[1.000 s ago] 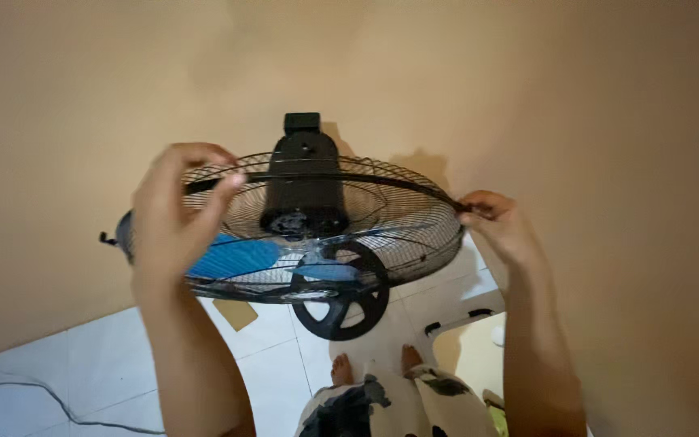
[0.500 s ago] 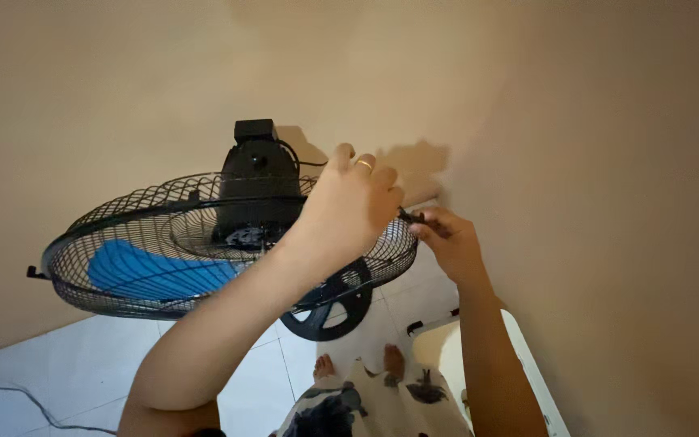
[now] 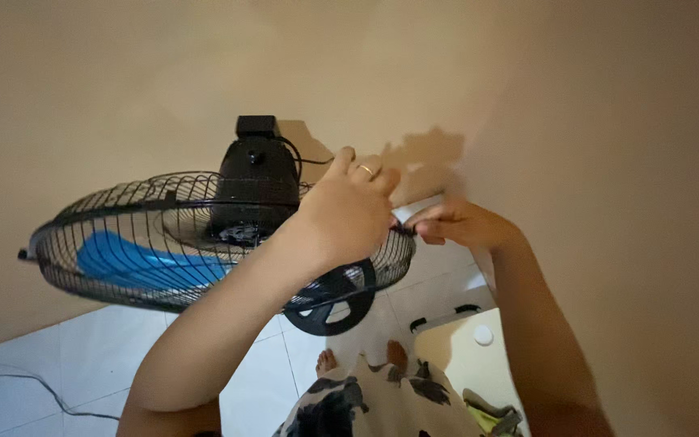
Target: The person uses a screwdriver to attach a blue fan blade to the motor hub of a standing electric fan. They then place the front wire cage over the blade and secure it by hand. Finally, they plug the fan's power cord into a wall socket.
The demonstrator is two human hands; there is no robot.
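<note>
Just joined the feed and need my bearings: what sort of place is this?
Most likely a room in a home: plain beige walls, a white tiled floor with a loose cable, and a black stand fan that both hands are working on.

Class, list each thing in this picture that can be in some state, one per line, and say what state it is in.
Fan cage: closed around the blades, tilted.
Blue blade: inside the cage, sharp in the picture, no spin blur.
Left hand: closed on the cage rim.
Right hand: pinching something at the rim's right edge.
Ring: worn on a left finger.
Cord: lying loose on the floor.
</note>
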